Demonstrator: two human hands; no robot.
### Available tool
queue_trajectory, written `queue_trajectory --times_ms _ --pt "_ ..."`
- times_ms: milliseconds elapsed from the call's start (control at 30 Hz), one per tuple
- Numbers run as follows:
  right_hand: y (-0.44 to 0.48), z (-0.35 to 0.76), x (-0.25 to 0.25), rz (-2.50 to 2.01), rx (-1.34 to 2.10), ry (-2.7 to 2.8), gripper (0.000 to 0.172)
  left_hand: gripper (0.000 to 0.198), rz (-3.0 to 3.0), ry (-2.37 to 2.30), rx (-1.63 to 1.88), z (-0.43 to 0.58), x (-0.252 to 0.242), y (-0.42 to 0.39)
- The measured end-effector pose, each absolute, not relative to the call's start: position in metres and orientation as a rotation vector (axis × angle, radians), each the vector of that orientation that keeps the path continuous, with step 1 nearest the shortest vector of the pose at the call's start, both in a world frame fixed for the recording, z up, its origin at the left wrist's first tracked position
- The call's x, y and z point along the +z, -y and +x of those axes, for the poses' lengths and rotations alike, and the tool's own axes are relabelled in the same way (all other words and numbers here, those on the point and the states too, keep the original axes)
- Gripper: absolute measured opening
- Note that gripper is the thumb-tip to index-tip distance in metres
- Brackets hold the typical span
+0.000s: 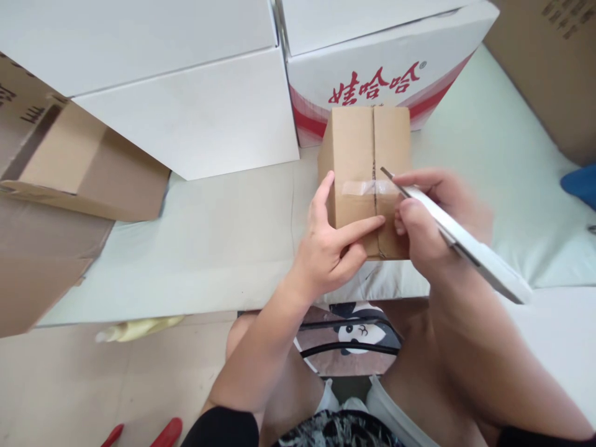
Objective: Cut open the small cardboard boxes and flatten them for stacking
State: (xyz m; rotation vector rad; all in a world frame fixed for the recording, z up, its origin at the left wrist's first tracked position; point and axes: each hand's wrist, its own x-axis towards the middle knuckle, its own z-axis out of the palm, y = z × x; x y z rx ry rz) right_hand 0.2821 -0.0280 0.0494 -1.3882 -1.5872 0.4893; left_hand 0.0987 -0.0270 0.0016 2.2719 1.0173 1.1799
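Observation:
A small brown cardboard box (352,146) lies in front of me, with a dark seam down the middle of its upper face. A strip of clear tape (356,187) crosses that seam. My left hand (328,245) grips the box's near left part, one finger up its left side and another stretched over the top face towards the seam. In my closed right hand (431,226) is a white utility knife (472,254). Its blade points up and left over the box, close to the tape and seam; whether it touches cannot be told. The right hand is partly blurred.
White cartons (186,124) stand behind on the left, and a white carton with red lettering (372,43) rises right behind the box. Brown cartons (88,161) are at the left, another (554,74) at the far right. A pale green cloth (223,230) covers the surface.

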Motion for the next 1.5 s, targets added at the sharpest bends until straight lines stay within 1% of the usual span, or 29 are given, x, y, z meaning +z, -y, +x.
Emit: queue_trajectory --times_ms 33,100,233,567,967,1233,1367,1500 --pt "0.028 0.281 0.052 -1.418 0.465 1.567 0.024 0.042 2.266 -1.025 1.178 0.099 0.001 0.027" --pt "0.029 0.277 0.057 -1.45 0.415 1.524 0.021 0.042 2.257 -1.032 1.181 0.101 0.001 0.027" --pt "0.027 0.274 0.058 -1.482 0.301 1.559 0.021 0.041 2.239 -0.997 1.236 0.106 0.0 0.028" --pt "0.03 0.273 0.05 -1.452 0.187 1.613 0.022 0.037 2.239 -1.018 1.283 0.105 -0.002 0.028" --pt "0.036 0.268 0.049 -1.436 0.179 1.589 0.022 0.036 2.194 -1.026 1.286 0.103 -0.002 0.028" --pt "0.041 0.263 0.059 -1.432 0.206 1.626 0.016 0.036 2.177 -1.07 1.234 0.096 -0.003 0.026" --pt "0.041 0.261 0.056 -1.44 0.224 1.572 0.017 0.036 2.171 -1.071 1.228 0.095 -0.003 0.027" --pt "0.038 0.262 0.048 -1.431 0.148 1.504 0.021 0.037 2.176 -1.06 1.238 0.097 -0.003 0.027"
